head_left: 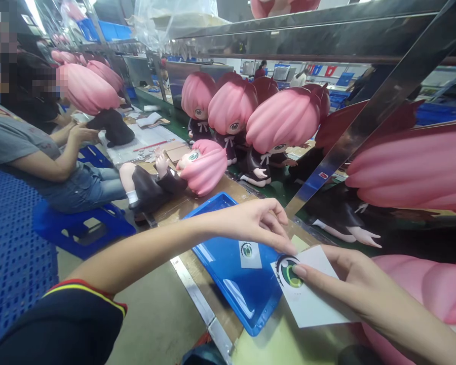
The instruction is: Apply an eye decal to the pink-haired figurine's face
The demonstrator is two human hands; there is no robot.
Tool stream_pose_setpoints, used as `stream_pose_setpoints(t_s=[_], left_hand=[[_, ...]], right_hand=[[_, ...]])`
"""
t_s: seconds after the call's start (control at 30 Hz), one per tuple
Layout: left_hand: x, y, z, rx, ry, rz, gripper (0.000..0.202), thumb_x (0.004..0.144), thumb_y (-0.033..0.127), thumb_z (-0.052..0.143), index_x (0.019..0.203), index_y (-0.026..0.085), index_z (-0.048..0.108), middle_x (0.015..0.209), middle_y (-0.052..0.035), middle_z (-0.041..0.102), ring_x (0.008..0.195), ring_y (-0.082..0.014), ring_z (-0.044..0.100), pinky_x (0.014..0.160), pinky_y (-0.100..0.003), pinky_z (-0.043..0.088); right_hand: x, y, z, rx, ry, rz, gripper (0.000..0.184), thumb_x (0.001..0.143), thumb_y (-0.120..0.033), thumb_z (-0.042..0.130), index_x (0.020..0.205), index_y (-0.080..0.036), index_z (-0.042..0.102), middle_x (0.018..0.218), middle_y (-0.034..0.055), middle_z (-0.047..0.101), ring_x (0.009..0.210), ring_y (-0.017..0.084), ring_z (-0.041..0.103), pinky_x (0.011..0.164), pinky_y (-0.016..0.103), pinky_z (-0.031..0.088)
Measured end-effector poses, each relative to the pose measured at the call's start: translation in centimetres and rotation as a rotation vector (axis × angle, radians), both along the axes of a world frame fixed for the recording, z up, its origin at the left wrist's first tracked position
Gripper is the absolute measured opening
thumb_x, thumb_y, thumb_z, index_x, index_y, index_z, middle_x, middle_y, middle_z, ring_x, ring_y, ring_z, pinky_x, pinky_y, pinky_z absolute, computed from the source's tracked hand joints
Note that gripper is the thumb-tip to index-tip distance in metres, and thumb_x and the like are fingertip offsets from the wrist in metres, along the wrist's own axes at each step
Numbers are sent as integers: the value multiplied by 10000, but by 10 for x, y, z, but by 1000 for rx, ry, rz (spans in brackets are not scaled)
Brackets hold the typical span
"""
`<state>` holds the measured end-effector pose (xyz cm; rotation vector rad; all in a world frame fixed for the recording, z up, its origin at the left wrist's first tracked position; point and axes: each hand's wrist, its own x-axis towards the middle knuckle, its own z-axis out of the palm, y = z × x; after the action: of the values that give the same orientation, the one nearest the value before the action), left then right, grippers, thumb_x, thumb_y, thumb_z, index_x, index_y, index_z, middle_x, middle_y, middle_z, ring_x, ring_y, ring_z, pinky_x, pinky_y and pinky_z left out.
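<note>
My right hand (349, 274) holds a white square eye decal (319, 304) with a printed green eye, the thumb pressed on the print. At the decal's upper edge, my left hand (264, 223) pinches with thumb and forefinger, the other fingers curled. Beneath both hands lies a blue tray (228, 289) with a shallow, shiny layer of water. Inside it is a smaller eye decal (247, 253) on white paper. A pink-haired figure in a black dress (205, 167) lies on its back beyond the tray.
Several pink-haired figures (231, 106) sit behind a slanted metal post (365, 111); more pink hair (421, 289) is close at my right. A metal shelf (307, 35) spans overhead. To the left, a co-worker (57, 152) sits on a blue stool (83, 228), handling another figure.
</note>
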<state>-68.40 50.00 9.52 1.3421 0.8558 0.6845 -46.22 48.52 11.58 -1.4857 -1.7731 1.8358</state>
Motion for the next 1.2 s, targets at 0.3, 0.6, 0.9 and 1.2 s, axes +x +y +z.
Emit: stream_pose_setpoints(t_s=[0.3, 0.6, 0.9, 1.2], left_hand=[[1, 5, 2, -16, -5, 51, 342, 770, 125, 772, 925, 180, 472, 737, 9, 701, 654, -112, 681, 700, -274, 519], [21, -15, -13, -38, -65, 201, 474, 702, 258, 853, 986, 179, 482, 878, -18, 673, 752, -137, 678, 703, -283, 509], [42, -18, -8, -44, -126, 196, 435, 718, 189, 806, 982, 167, 462, 857, -6, 667, 738, -119, 651, 706, -275, 496], [103, -11, -35, -149, -126, 26, 479, 695, 265, 812, 980, 162, 440, 823, 7, 635, 724, -121, 627, 707, -296, 501]], right_hand=[[3, -2, -1, 25, 31, -37, 511, 635, -559, 854, 880, -139, 694, 776, 56, 664, 655, 157, 578, 550, 200, 433], [10, -2, -14, 97, 266, -203, 574, 671, -556, 860, 1061, -172, 686, 1069, 81, 690, 910, 218, 652, 773, 259, 548], [39, -8, -13, 109, 279, -275, 586, 693, -613, 818, 1020, -143, 693, 911, 88, 684, 767, 197, 629, 662, 261, 518], [96, -48, -26, -15, 235, -506, 571, 742, -597, 811, 1019, -118, 667, 837, 60, 653, 674, 104, 574, 616, 174, 461]])
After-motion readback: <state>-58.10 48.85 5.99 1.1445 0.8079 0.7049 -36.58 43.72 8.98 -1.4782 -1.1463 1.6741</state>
